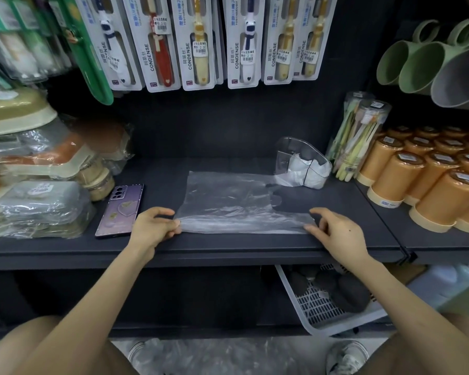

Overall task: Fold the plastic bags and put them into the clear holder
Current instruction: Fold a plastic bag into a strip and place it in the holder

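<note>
1. Lying flat on the dark shelf (336,212), the plastic bag (228,201) stretched between the two hands. Its near edge ran close to the shelf's front edge and its handle loops pointed toward the right.
2. The near edge of the bag showed as a thicker, doubled strip running from one hand to the other.
3. The left hand (152,226) sat at the bag's near left corner, with thumb and curled fingers pinching that corner just above the shelf.
4. The right hand (333,234) sat at the near right end of the strip. Its thumb and fingertips were closed on the plastic there, and the index finger arched above it.
5. Both forearms reached in from the front over the shelf's edge, well apart, with the wrists roughly level and the palms turned inward toward each other.
6. The clear holder (293,150) stood upright toward the back right of the shelf, beyond the bag's far right corner and away from both hands. White folded bags (303,171) sat inside it.
7. A purple phone (119,209) lay on the shelf just left of the left hand, near the front edge.
8. Orange cups (417,185) stood in rows at the right end, and a tube of toothbrushes (360,131) stood between them and the holder.
9. A white basket (309,307) sat below the shelf, under the right forearm.
</note>
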